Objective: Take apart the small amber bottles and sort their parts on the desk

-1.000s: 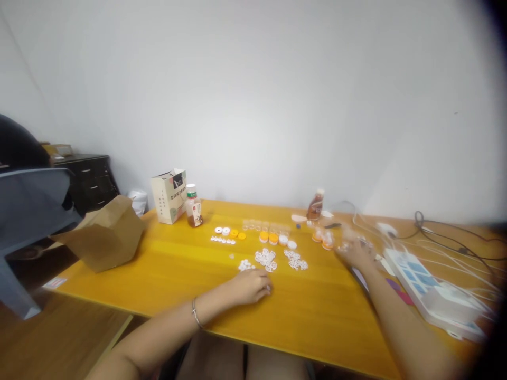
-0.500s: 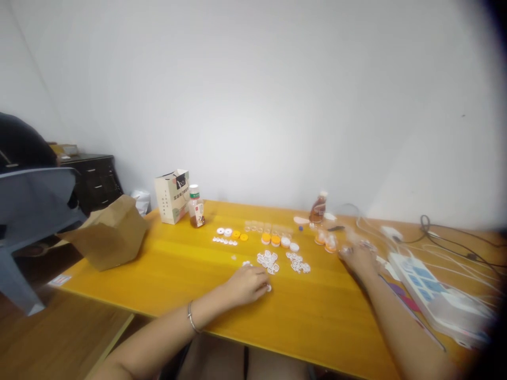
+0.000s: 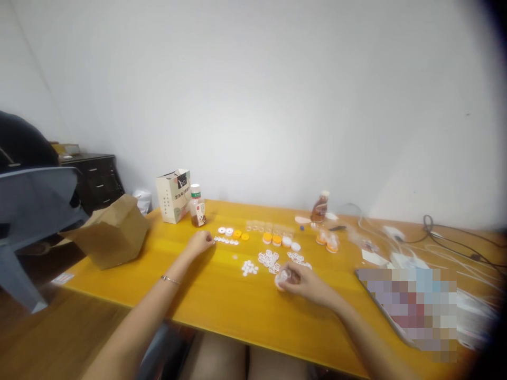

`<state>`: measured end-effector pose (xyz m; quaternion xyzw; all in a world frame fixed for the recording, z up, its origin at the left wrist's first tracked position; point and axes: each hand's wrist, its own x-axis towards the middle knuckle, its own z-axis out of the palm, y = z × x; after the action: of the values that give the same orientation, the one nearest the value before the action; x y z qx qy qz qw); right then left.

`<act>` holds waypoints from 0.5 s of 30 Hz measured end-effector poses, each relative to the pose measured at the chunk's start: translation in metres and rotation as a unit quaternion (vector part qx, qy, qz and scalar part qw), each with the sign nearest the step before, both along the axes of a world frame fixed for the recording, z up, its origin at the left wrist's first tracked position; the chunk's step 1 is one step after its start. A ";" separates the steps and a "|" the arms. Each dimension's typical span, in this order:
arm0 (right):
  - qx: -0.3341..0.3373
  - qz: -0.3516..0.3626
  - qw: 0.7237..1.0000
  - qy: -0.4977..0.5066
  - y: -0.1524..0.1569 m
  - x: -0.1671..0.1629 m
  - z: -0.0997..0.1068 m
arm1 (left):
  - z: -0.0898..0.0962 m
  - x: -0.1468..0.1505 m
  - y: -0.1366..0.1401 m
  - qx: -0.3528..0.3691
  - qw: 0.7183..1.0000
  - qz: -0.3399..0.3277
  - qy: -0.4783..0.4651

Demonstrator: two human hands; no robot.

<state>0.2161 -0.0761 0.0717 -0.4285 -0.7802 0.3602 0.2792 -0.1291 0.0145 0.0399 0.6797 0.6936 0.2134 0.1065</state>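
My left hand (image 3: 201,243) is closed in a pinch at the left end of a row of small white pieces (image 3: 226,240). A bit of white shows at its fingertips. My right hand (image 3: 304,281) is wrapped around a small clear container (image 3: 283,277) with white inside, held low over the table. Between my hands lies a loose pile of small white discs (image 3: 249,268). Lacy white wheel-shaped pieces (image 3: 269,260) form one heap, with a second heap (image 3: 297,258) partly behind my right hand. White rings (image 3: 225,231) and yellow rings (image 3: 241,235) sit behind the row.
Orange and white lids (image 3: 277,240) stand mid-table before clear cups (image 3: 269,227). Two orange-based containers (image 3: 327,240) are farther right. Bottles (image 3: 198,207) (image 3: 320,208), a paper bag (image 3: 173,198) and a brown bag (image 3: 113,232) stand around. Cables (image 3: 447,243) and a pixelated flat device (image 3: 407,306) lie right.
My left hand has moved from the small-disc pile to the row's left end. My right hand has come from the table's right side to the middle with a clear container; the flat device is uncovered.
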 end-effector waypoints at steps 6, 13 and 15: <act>-0.021 0.054 0.998 -0.008 -0.006 -0.022 -0.016 | -0.012 0.003 0.010 0.010 1.000 0.012 0.022; -0.024 0.054 0.998 -0.003 0.002 -0.025 -0.035 | -0.001 0.011 -0.001 0.047 0.999 0.008 0.024; -0.033 0.056 0.998 0.004 0.005 -0.025 -0.036 | 0.006 0.023 -0.013 0.061 0.998 -0.012 0.021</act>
<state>0.1909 -0.0715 0.0353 -0.3918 -0.7893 0.4028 0.2475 -0.1060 0.0020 0.0459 0.6976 0.6732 0.2398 0.0524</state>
